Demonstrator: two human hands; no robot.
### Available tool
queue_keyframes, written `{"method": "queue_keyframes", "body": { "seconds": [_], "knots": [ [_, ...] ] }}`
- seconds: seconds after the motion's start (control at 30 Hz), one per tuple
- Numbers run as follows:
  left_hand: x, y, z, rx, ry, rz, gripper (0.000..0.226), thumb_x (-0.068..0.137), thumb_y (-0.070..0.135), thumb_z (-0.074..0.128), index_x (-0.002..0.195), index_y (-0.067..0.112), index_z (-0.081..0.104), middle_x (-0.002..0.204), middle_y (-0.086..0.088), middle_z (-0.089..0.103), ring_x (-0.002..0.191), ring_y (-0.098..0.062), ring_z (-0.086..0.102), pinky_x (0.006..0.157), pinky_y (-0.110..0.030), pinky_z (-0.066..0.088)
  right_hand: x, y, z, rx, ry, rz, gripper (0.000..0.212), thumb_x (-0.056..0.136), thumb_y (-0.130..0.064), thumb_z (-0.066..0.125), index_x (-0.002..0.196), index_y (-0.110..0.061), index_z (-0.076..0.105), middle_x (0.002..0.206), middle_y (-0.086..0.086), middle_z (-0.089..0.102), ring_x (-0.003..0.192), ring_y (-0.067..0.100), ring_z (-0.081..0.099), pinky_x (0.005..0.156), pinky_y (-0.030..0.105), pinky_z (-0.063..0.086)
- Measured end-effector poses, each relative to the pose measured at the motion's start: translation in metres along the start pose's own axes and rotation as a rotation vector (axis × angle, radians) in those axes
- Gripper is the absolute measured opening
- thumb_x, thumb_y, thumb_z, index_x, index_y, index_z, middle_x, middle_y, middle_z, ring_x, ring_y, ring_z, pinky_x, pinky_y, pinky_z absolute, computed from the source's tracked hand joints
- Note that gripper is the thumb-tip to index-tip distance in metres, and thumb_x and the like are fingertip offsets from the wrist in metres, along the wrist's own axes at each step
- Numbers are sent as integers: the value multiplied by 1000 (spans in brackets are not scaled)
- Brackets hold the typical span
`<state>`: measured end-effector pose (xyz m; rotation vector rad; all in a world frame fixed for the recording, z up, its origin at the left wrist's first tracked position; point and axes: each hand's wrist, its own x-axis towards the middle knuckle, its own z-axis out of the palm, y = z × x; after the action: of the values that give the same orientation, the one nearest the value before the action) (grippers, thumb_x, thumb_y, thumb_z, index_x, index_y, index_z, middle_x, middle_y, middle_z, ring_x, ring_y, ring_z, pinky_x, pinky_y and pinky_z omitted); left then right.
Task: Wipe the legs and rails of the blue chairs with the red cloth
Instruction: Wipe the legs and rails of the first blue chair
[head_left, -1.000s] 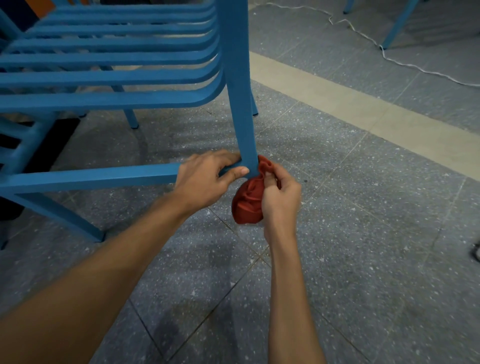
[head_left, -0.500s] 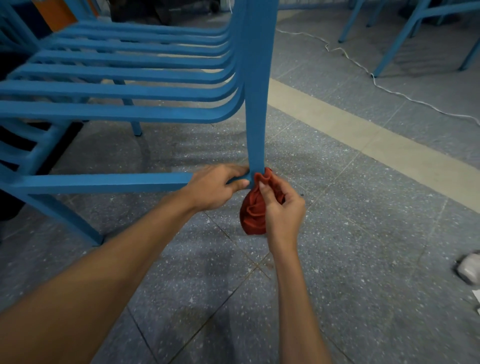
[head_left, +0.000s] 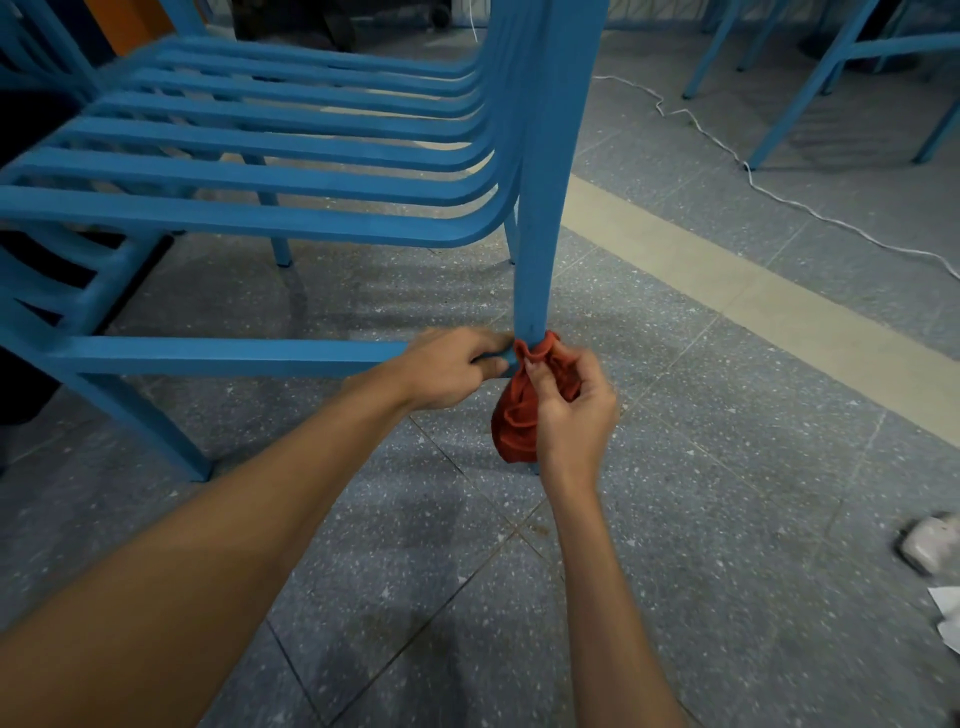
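A blue slatted chair (head_left: 291, 171) stands in front of me on the floor. Its near front leg (head_left: 540, 218) runs down the middle of the view, and a low side rail (head_left: 218, 356) joins it from the left. My left hand (head_left: 452, 369) grips the rail right at that joint. The red cloth (head_left: 517, 421) is bunched round the lower part of the leg, below the joint. My right hand (head_left: 569, 410) pinches the cloth against the leg from the right. The foot of the leg is mostly hidden behind cloth and hand.
Grey speckled floor tiles with a beige strip (head_left: 753, 296) running diagonally. A white cable (head_left: 748, 171) trails across the floor at the right. More blue chair legs (head_left: 810, 88) stand at the top right. Crumpled white paper (head_left: 930, 540) lies at the right edge.
The view has tilted up, so the chair sits lower in frame. My right hand has shifted its hold on the cloth at the leg. My left hand stays on the rail.
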<state>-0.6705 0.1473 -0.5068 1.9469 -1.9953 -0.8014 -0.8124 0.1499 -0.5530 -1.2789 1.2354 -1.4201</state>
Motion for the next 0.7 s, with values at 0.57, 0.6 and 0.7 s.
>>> {"method": "queue_keyframes", "body": {
  "seconds": [0.57,0.6,0.7],
  "knots": [
    [-72,26,115,-503,724,13,43,93,26,47,136,19,49,122,1,53,113,-2,49,98,-19,40,-23,3,-44,271,-248,592,17,85,8,60,89,-6,69,86,7,73,80,17,69,78,27,56],
    [-73,30,120,-553,743,-25,44,93,29,47,136,20,49,120,2,53,112,-1,49,96,-16,39,-22,-5,-42,257,-233,491,16,84,6,63,89,-8,69,87,6,74,83,17,70,79,27,56],
    [-70,36,107,-491,875,-39,40,94,24,46,133,18,52,121,2,55,112,-6,51,96,-20,40,-17,-32,-34,72,-170,96,16,82,-5,71,93,-16,71,94,4,74,92,17,69,85,32,54]
  ]
}}
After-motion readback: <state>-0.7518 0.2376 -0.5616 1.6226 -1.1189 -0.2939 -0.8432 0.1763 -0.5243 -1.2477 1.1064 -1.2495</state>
